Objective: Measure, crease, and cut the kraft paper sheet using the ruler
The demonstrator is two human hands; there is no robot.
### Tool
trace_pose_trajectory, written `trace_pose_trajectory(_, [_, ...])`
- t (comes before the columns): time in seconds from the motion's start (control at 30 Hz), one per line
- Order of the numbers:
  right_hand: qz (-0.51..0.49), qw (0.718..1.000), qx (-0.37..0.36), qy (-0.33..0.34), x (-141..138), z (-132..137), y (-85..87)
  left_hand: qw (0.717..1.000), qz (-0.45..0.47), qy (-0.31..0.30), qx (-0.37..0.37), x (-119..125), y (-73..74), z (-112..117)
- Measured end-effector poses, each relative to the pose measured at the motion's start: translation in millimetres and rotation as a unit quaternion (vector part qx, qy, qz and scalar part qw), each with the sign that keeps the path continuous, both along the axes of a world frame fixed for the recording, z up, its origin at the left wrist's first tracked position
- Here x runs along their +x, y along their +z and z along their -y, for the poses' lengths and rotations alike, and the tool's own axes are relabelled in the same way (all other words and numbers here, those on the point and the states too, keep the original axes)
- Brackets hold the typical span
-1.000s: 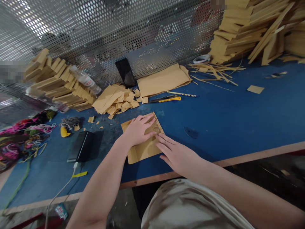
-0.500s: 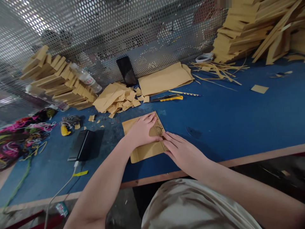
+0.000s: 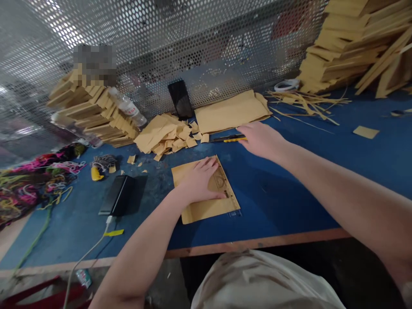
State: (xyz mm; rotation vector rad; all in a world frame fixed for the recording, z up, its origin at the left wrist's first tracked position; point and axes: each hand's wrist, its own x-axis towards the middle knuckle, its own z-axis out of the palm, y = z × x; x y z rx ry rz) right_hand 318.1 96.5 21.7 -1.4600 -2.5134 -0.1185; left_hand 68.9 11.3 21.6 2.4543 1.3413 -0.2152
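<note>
My left hand (image 3: 201,180) lies spread over a brown kraft paper piece (image 3: 206,208), with the fingers near its top edge and the thumb lower right. Beneath and beside the hand a clear plastic ruler (image 3: 221,181) with a curved marking lies along the paper's right side; part of it is hidden. My right hand (image 3: 260,139) has reached to the back of the table. Its fingers and thumb close around the handle end of a yellow and black utility knife (image 3: 230,138), which still lies at table level. The patterned pencil beside the knife is covered by this hand.
Behind are paper scraps (image 3: 167,133), a folded kraft sheet (image 3: 231,112), a phone (image 3: 180,98) and a bottle (image 3: 128,107). Paper strips (image 3: 309,103) and a tall paper stack (image 3: 337,51) stand right. Left are a black box (image 3: 117,195) with a cable and tangled yarn (image 3: 28,180).
My right hand has left the ruler's edge and moved up and away to the utility knife. My left hand stays on the paper. The view has shifted slightly.
</note>
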Motion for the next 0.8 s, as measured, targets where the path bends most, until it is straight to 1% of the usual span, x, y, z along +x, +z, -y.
trace_pose_trajectory(0.03, [0.013, 1.0, 0.001, -0.02, 2, -10, -5.9, 1.0, 0.001, 0.0, -0.002, 0, 0.2, 0])
trace_pose_trajectory(0.1, [0.038, 0.998, -0.002, -0.045, 3, -19, -18.7, 1.0, 0.003, -0.002, 0.0, -1, -0.1, 0])
trace_pose_trajectory(0.2, [0.037, 0.998, -0.005, -0.059, 5, -21, -33.3, 1.0, 0.001, 0.001, 0.002, -1, -0.9, -1])
trace_pose_trajectory(0.3, [-0.015, 0.998, -0.008, -0.057, 10, -19, -36.6, 1.0, -0.003, 0.004, -0.001, -1, -1.9, -1])
trace_pose_trajectory(0.4, [-0.102, 0.992, -0.045, -0.053, 15, -16, -31.1, 1.0, 0.004, 0.006, 0.0, -3, -3.2, 0])
trace_pose_trajectory(0.47, [-0.199, 0.973, -0.091, -0.073, 14, -7, -26.1, 1.0, 0.01, 0.006, 0.003, -4, -4.1, 0])
trace_pose_trajectory(0.5, [-0.256, 0.955, -0.125, -0.082, 12, -2, -24.1, 1.0, 0.012, 0.006, 0.004, -4, -4.3, 0])
trace_pose_trajectory(0.53, [-0.313, 0.932, -0.165, -0.084, 9, 5, -22.6, 1.0, 0.013, 0.006, 0.004, -4, -4.5, 0])
trace_pose_trajectory(0.6, [-0.401, 0.877, -0.256, -0.062, 0, 18, -21.7, 1.0, 0.014, 0.007, 0.005, -4, -4.3, 1])
trace_pose_trajectory(0.63, [-0.424, 0.855, -0.295, -0.044, -5, 24, -22.0, 1.0, 0.013, 0.008, 0.005, -4, -3.9, 1])
trace_pose_trajectory(0.67, [-0.435, 0.841, -0.322, -0.029, -9, 29, -22.8, 1.0, 0.012, 0.008, 0.005, -4, -3.5, 1])
trace_pose_trajectory(0.7, [-0.432, 0.836, -0.337, -0.019, -14, 33, -23.7, 1.0, 0.01, 0.009, 0.004, -4, -3.1, 1])
trace_pose_trajectory(0.73, [-0.421, 0.839, -0.344, -0.014, -17, 35, -24.5, 1.0, 0.008, 0.009, 0.003, -3, -2.8, 1])
trace_pose_trajectory(0.8, [-0.388, 0.861, -0.329, -0.017, -21, 36, -25.1, 1.0, 0.007, 0.012, 0.002, -3, -2.4, 2])
